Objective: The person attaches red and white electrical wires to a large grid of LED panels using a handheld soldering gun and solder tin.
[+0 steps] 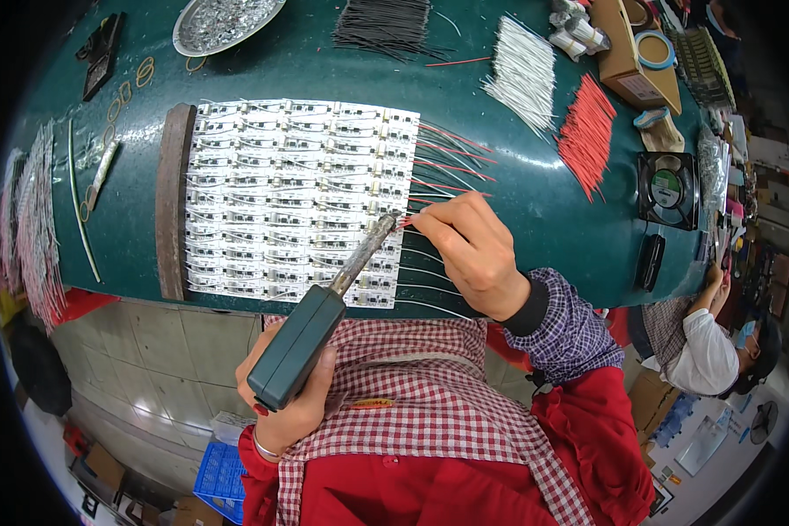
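My left hand (296, 396) is closed round the dark green handle of a soldering iron (311, 326). Its metal tip meets the right edge of a white circuit board panel (298, 197), which carries rows of small dark parts. Beside that tip, my right hand (475, 250) pinches a thin red wire (404, 223) at the panel's edge. Above this spot, red, black and white wires (456, 158) stick out to the right from the upper rows. From the lower rows only white wires (430, 273) show. A dark wooden strip (175, 202) lies along the panel's left side.
Bundles of black (381, 26), white (522, 74) and red wires (586, 136) lie on the green table (517, 219). A metal bowl (228, 24) stands far left, and a small fan (667, 191) at the right. Another person (710, 346) sits at the right.
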`<state>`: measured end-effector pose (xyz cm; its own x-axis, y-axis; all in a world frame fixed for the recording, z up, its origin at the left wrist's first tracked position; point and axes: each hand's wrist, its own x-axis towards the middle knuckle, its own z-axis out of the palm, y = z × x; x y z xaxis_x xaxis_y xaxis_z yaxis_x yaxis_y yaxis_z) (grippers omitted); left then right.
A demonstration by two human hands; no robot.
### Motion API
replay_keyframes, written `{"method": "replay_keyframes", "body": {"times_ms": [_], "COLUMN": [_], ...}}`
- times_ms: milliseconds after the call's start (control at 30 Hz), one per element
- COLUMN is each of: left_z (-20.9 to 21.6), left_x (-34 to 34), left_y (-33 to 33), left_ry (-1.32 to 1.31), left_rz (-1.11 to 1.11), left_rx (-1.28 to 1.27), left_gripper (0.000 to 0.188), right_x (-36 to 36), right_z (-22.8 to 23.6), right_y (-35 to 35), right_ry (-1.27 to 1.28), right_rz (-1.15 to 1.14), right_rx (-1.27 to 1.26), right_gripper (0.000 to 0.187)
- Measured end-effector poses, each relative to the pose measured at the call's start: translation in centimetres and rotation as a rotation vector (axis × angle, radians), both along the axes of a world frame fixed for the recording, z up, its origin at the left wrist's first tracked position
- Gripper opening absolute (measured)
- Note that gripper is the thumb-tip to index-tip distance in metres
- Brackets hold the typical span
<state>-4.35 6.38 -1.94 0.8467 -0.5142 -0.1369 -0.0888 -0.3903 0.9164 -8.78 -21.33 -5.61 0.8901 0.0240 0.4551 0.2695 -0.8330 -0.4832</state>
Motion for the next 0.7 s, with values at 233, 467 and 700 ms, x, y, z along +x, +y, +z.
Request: {"method": "replay_keyframes", "body": {"times_ms": [233,467,700], "left_z": [0.1,0.1,-0.7], "left_x": [0.1,0.1,-0.9], "left_y": [-0.4,-0.1,0.6], "left_ry": [0.032,0.034,0.011], "left_rz": [0.004,-0.020,0.092], "left_rx": [0.009,0.041,-0.064], "left_gripper": [0.021,0.022,0.023], "right_x": [0.2,0.1,0.1], "right_z": [-0.2,-0.1,-0.2], "right_y": [0.0,0.1,0.1], "right_ry": [-0.012,0.001,-0.008], "right_rz": [0.004,0.001,-0.002], "right_rx": [-0.068,-0.086,-0.097], "right_gripper": [0.031,0.030,0.031]}}
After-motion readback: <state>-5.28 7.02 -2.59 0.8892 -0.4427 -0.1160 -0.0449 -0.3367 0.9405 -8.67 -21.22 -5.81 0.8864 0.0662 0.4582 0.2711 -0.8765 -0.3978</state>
